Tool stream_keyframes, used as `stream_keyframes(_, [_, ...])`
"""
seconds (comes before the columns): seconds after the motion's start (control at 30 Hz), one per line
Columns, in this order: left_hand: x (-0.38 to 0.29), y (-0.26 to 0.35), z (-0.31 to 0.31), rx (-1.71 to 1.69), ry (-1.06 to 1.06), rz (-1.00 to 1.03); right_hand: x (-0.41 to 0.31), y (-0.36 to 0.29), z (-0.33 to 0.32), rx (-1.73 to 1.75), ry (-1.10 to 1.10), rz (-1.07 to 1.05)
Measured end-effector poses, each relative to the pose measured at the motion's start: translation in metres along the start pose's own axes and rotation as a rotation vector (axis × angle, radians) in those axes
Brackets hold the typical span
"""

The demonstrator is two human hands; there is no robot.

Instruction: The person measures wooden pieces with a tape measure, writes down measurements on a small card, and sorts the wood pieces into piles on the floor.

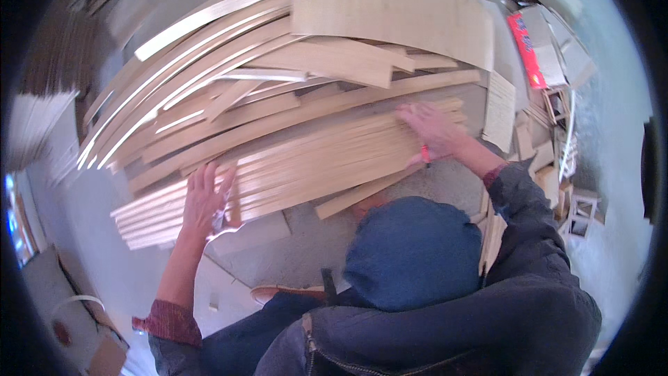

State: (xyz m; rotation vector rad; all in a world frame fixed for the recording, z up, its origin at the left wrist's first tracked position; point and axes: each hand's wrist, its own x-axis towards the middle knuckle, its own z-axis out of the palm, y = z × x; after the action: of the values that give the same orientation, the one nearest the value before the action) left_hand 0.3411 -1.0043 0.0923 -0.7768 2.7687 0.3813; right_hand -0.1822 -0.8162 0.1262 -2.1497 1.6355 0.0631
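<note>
A bundle of long, pale wooden strips [313,162] lies slantwise before me, side by side. My left hand [203,198] spans its left part, with the fingers over the far edge and the palm at the near edge. Something whitish and blurred shows by that wrist. Towards the bundle's right end, my right hand [430,128] grips across the strips, fingers at the far side and thumb at the near side. A red band [425,154] shows at the right hand's wrist. A separate wooden strip [360,196] sticks out below the bundle's near edge.
Beyond the bundle, several longer boards [209,57] and a wide wooden panel [386,5] are heaped. A sheet with writing [499,112] lies at the right, near a red-sided box [527,52] and wooden offcuts [545,167]. My bent knee [415,253] rises close to the near edge.
</note>
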Motion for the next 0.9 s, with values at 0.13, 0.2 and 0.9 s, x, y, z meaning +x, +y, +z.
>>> stream_keyframes(0.13, [0.001,0.001,0.006,0.059,0.008,-0.005,-0.003,-0.008,0.016,-0.089,0.011,0.025])
stream_keyframes(0.2, [0.0,0.002,0.011,0.051,0.036,0.009,-0.016,0.001,0.025,-0.042,0.146,0.064])
stream_keyframes(0.9, [0.003,0.003,0.021,-0.054,0.016,0.082,-0.123,0.144,0.129,0.628,0.708,0.411])
